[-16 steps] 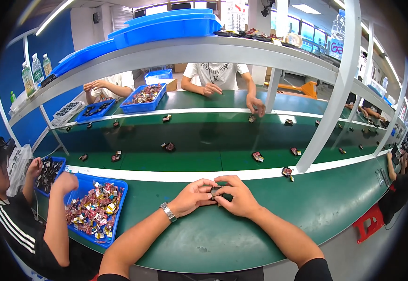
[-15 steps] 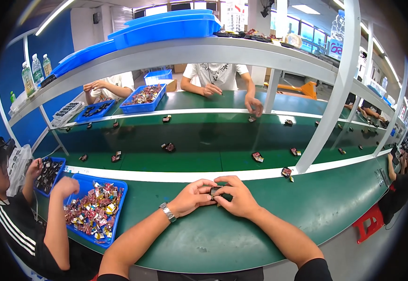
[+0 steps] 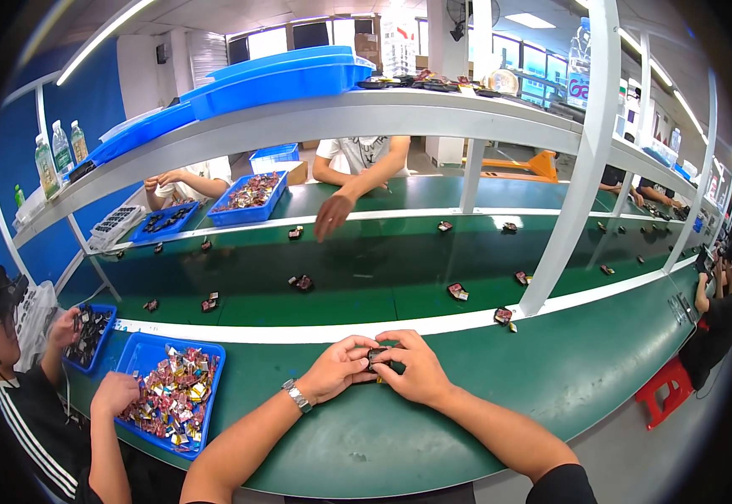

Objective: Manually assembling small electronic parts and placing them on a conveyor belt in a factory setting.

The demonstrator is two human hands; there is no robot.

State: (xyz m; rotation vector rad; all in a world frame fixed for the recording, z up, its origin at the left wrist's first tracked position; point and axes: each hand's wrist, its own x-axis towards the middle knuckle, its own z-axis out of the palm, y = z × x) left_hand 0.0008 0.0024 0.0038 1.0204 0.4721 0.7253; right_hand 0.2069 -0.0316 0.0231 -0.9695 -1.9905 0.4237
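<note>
Both my hands meet over the green work surface point(image 3: 467, 428), fingers closed round one small dark, squarish part point(image 3: 376, 356). My left hand point(image 3: 335, 370), with a metal watch at its wrist, grips the part from the left. My right hand point(image 3: 419, 368) pinches it from the other side. Fingers cover much of the part, and a speck of yellow shows beneath them. To the left stands a blue tray point(image 3: 161, 340) heaped with small red, white and yellow pieces point(image 3: 173, 395).
A co-worker's hand point(image 3: 114, 393) is at the tray's left edge. Beyond a white rail point(image 3: 341, 331) runs a green belt point(image 3: 357, 286) with scattered small parts. A white post point(image 3: 569, 185) and overhead shelf point(image 3: 315, 118) stand ahead. One red-and-black part point(image 3: 504, 317) lies by the rail.
The view has shifted slightly. My hands stay together on the dark part. The left co-worker's hand has lowered to the tray; the person opposite has swung an arm leftward over the belt.
</note>
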